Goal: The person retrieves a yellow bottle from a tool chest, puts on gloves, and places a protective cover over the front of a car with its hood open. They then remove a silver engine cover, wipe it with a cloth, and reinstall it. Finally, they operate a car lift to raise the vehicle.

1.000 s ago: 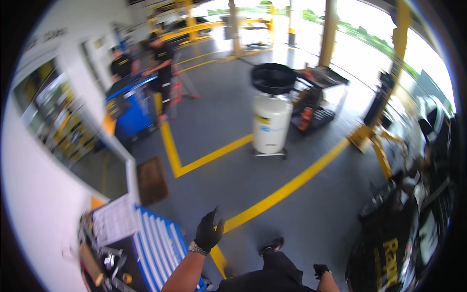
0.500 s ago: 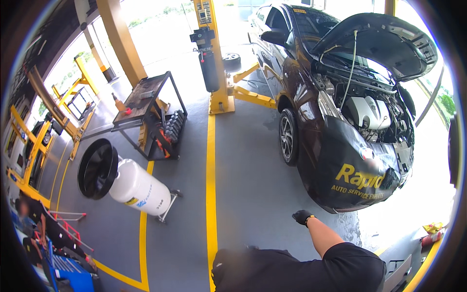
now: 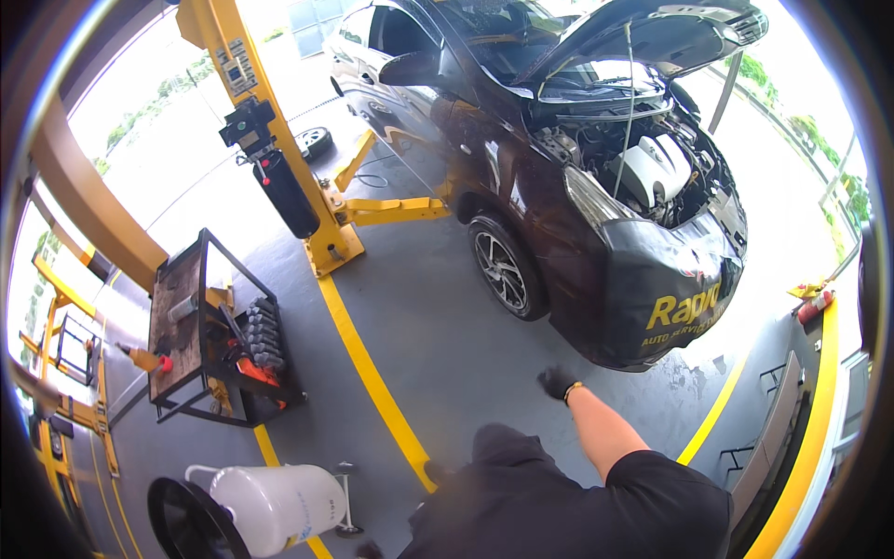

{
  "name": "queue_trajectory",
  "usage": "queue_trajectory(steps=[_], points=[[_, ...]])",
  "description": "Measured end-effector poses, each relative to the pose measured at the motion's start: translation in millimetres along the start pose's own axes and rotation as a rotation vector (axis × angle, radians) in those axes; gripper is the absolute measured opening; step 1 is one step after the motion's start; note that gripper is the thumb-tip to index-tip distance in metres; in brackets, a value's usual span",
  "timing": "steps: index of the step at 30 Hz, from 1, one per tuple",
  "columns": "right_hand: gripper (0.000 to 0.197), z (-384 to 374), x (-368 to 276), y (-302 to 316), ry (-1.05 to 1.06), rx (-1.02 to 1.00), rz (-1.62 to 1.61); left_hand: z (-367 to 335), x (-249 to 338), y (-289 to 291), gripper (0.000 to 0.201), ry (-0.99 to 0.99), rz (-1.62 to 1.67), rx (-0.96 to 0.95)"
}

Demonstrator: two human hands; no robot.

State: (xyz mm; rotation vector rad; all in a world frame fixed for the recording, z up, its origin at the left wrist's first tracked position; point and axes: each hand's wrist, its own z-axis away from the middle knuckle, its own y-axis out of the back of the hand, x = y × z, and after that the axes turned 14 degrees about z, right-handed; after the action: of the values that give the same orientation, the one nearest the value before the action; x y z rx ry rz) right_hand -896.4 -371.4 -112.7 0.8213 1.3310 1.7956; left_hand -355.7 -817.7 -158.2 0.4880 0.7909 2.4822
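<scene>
My right hand, in a black glove with a band at the wrist, is held out over the grey floor in front of the car. Its fingers look loosely apart, with nothing visible in them. Nearest to it is the dark car, whose front bears a black protective cover. The raised hood leaves the engine showing. A small dark shape at the lower edge appears to be my left hand; its fingers cannot be made out.
A yellow lift post stands beside the car, with one lift arm reaching under it. At left are a tool cart and a white wheeled drum with a black funnel. A low bench lies along the right wall.
My view has turned and come closer to the car and lift post. The cart and drum now appear lower and nearer. My right hand remains stretched forward, its fingers looser.
</scene>
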Motion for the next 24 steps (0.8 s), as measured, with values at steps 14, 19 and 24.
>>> queue_trajectory(steps=[14,19,24], points=[[0.035,-287.0,257.2,276.1,-0.508,1.027,0.204,-292.5,210.6,417.1,0.042,-0.905,-0.051,0.595],[0.044,-353.3,279.9,267.5,-0.684,0.368,0.504,-345.3,313.2,477.9,0.036,-1.065,-0.352,0.824],[0.05,-336.2,247.0,302.7,-1.091,0.451,0.256,-329.5,436.1,693.0,0.032,-0.53,0.138,0.932]])
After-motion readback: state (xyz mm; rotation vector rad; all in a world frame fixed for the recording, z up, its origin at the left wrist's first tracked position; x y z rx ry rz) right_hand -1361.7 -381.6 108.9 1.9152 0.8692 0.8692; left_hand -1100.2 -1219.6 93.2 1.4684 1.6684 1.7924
